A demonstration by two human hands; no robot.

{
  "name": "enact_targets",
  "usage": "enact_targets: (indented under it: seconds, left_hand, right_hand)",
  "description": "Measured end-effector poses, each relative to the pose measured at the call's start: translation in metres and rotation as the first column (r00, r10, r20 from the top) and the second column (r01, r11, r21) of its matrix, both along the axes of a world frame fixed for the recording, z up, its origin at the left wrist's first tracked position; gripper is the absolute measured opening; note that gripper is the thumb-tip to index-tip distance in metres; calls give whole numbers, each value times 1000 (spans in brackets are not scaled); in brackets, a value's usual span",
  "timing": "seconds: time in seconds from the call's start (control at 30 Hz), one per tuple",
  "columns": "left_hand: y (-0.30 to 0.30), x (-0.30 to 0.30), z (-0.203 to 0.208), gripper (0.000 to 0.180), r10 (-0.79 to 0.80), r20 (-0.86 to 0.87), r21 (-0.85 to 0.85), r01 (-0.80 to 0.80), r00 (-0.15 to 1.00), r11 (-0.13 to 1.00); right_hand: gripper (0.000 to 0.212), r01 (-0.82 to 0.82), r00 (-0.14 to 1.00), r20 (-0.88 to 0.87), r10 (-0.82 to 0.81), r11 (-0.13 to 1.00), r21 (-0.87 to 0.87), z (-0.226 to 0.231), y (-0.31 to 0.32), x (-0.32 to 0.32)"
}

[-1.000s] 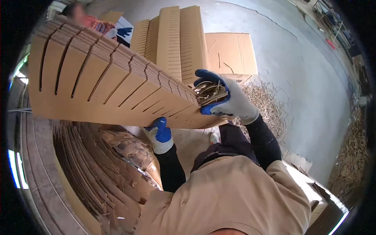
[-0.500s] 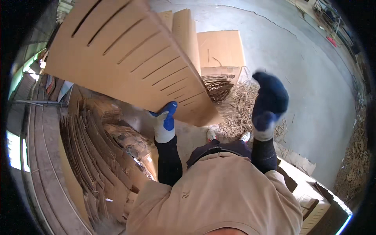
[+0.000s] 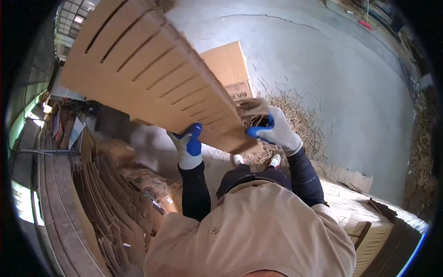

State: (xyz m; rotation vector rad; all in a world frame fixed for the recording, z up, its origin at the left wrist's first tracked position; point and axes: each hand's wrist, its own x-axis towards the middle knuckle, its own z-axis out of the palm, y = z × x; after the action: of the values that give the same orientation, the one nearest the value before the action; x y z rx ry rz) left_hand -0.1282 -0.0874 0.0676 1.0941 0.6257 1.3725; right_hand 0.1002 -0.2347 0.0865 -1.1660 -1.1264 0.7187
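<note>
A thick stack of brown cardboard sheets (image 3: 152, 76) with rows of long slots hangs tilted in front of me. Gripping its lower edge is my left hand (image 3: 188, 145), in a white and blue glove, with the thumb on the slotted face. My right hand (image 3: 277, 131), gloved alike, is closed at the stack's right corner. Its thumb touches the cardboard there, and the fingers curl past the edge, so what lies between them is hidden. Just beyond those fingers is a blurred bunch of cardboard strips (image 3: 253, 107).
Behind the stack stands an open carton (image 3: 228, 64). Loose cardboard strips (image 3: 300, 122) litter the floor by my feet. Leaning bent cardboard sheets (image 3: 104, 207) fill the left side, beside wrapped bundles (image 3: 150, 184). More slotted cardboard (image 3: 374, 244) lies at the lower right.
My right hand has come down and left from its raised place to the stack's right corner. The left hand keeps its grip. The view has shifted slightly.
</note>
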Motion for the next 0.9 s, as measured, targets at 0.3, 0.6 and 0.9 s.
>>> enact_targets:
  seconds: [0.3, 0.6, 0.9]
  left_hand:
    - [-10, 38, -1, 91, -278, 274, -32, 298, 921, 954]
    - [8, 27, -18, 85, -225, 317, -80, 262, 921, 962]
    - [26, 27, -24, 77, -223, 308, -70, 256, 925, 964]
  right_hand:
    - [66, 22, 993, 112, -47, 977, 210, 18, -7, 15]
    - [28, 242, 970, -59, -235, 943, 227, 33, 11, -23]
    - [17, 463, 857, 62, -512, 818, 341, 21, 42, -40]
